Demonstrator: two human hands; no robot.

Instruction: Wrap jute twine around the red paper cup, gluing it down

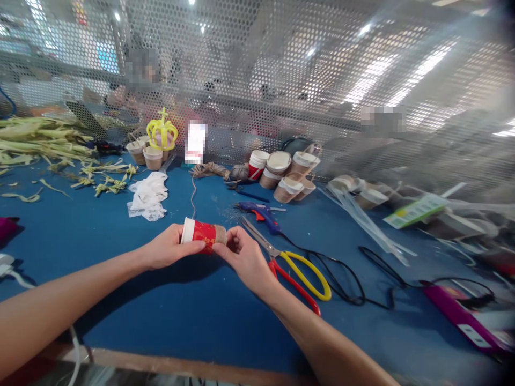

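While no writing on it is legible, both hands, left hand [167, 251] and right hand [241, 257], grip the red paper cup [202, 234].

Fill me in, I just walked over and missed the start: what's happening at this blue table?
A person holds a red paper cup on its side over the blue table, left hand at the white rim, right hand at the base, where brown twine is wrapped around it. Scissors lie just right of the hands, a blue glue gun behind them. More cups sit farther back, and a white cloth to the left.
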